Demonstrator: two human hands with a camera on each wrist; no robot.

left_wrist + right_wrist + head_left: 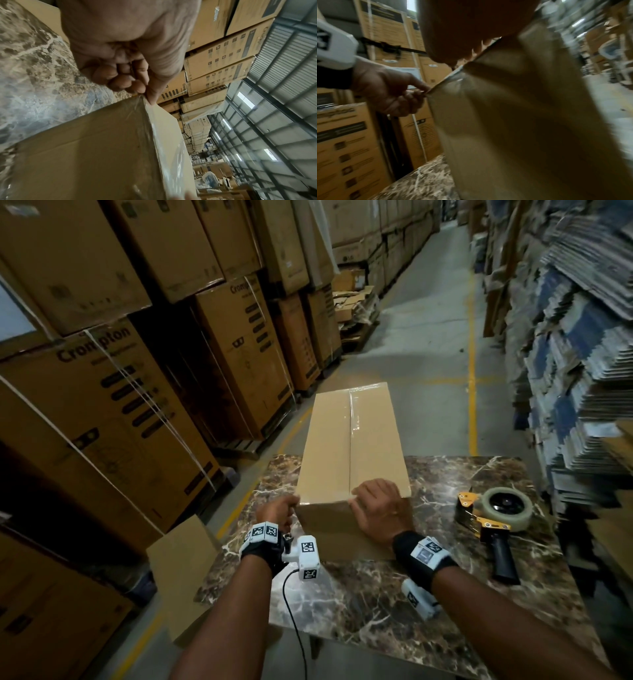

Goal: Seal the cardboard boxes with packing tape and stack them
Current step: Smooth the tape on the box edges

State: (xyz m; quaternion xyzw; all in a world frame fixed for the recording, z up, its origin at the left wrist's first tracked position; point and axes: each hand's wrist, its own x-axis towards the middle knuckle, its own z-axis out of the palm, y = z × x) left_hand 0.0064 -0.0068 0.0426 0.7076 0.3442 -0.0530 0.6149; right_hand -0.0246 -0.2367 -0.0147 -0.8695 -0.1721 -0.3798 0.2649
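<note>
left hand (276, 510) pinches the tape (149, 106) at the near left corner of the box (352, 446); right hand (378, 508) presses flat on the near top edge. box rests on the table (445, 594). smooth outward, firmly, to avoid wrinkles.

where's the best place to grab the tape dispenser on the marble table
Take the yellow and black tape dispenser by its black pistol handle, coming from the near right side. It lies flat on the marble table, handle pointing back toward the person, roll and blade end facing away. The right hand is closest.
</note>
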